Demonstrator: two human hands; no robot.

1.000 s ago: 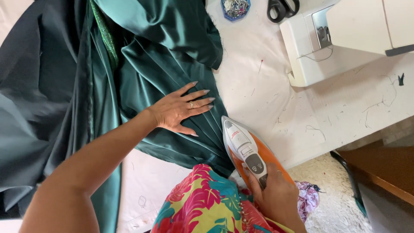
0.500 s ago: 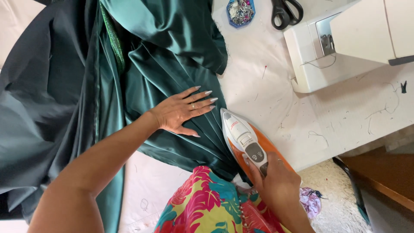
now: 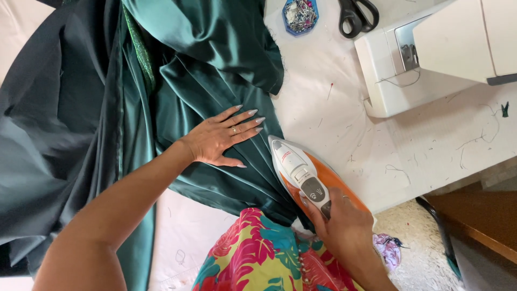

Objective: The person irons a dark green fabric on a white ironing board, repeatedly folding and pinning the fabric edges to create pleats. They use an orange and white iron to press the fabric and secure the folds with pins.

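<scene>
Right hand (image 3: 344, 229) clenched round handle of orange-white steam iron (image 3: 307, 175), sitting at edge of dark green satin fabric (image 3: 215, 70) on white table (image 3: 431, 145). Left hand (image 3: 221, 137) flat, fingers spread, pressing fabric. Blue pin dish (image 3: 300, 15), black scissors (image 3: 356, 16), white sewing machine (image 3: 441, 54) behind.

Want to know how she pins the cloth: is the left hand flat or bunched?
Flat: the left hand lies palm down, fingers spread, on the green fabric.

A white worktable (image 3: 431, 145) in daylight stands over pale speckled floor (image 3: 414, 242), beside brown wooden furniture (image 3: 484, 221).
</scene>
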